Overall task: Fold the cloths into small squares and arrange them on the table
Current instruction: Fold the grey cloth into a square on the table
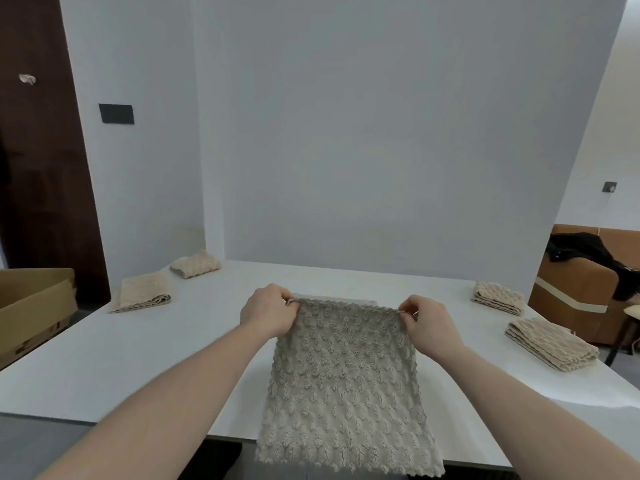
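Between the two hands, a beige textured cloth is stretched by its far edge over a white table. Its near part hangs past the table's front edge. The left hand pinches the cloth's far left corner, with fingers curled round the edge. The right hand pinches the far right corner in the same way. Both forearms reach in from the near side.

Beyond and to the left of the left hand, a folded cloth lies near the table's left edge. Farther off in the same direction, a second folded cloth sits by the back corner. To the right of the right hand, a third folded cloth rests near the far right edge. Nearer than that one, a fourth folded cloth lies by the right edge. All four are well apart from the hands.

Behind the table stands a plain pale wall. Far left of the left hand is a dark brown door, with a small black plate on the wall beside it and a cardboard box below. Far right of the right hand stands a brown seat with a black garment draped over it.
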Available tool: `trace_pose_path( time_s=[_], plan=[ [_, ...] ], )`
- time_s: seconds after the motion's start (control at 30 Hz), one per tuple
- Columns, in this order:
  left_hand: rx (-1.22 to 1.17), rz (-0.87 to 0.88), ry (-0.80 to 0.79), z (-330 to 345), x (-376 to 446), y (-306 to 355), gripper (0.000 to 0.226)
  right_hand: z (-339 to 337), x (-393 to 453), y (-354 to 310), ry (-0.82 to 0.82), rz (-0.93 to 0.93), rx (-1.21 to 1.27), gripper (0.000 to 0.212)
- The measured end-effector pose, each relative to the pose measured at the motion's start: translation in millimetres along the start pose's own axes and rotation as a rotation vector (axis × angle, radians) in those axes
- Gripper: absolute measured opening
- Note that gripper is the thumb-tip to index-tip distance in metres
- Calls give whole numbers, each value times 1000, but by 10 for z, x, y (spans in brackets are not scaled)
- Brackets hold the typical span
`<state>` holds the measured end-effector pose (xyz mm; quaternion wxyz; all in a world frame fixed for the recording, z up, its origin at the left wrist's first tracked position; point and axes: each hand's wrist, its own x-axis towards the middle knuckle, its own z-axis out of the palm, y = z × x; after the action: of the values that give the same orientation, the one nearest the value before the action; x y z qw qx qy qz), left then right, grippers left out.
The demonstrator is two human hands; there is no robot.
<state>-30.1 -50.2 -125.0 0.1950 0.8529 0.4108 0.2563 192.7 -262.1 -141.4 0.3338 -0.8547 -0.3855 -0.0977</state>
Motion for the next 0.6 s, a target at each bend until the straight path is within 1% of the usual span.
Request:
trace_pose_path(
  time_s=[0.17,0.27,0.4,0.6],
  plan=[
    [-44,6,29,17,43,-27,18,11,49,-38,53,-29,3,11],
    [-49,20,21,16,28,-74,19,4,21,-49,49,-49,16,11],
    [-39,47,-17,4,-64,-166,21,-15,-109,-71,22,-70,31,11],
    [-36,86,-62,-65,-329,-356,19,-97,-460,-34,-60,-149,12,11]
  ],
)
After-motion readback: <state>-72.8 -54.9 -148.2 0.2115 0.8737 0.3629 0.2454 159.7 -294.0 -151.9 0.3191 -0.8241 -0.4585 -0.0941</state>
